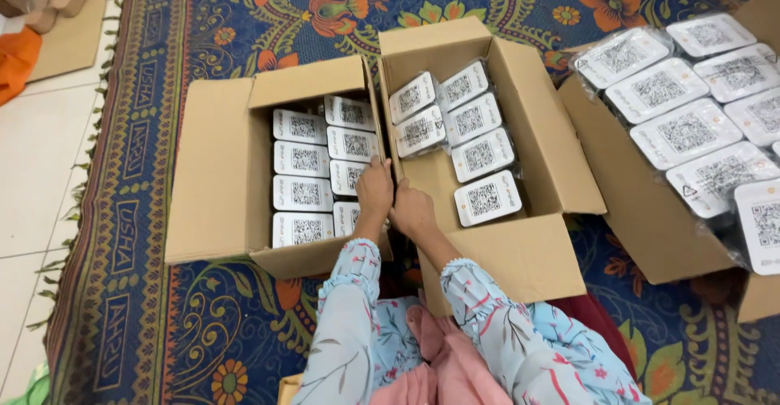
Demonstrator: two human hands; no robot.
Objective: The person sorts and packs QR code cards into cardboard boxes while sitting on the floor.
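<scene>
Cardboard flap btwn left box & middle box looks stiff, light, best taken at top edge; left hand & right hand curled there, clamp on it unclear, white packs alongside.

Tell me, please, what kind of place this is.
Probably a room in a home used for packing goods: a patterned carpet on a tiled floor, with cardboard boxes full of small white packets.
</scene>
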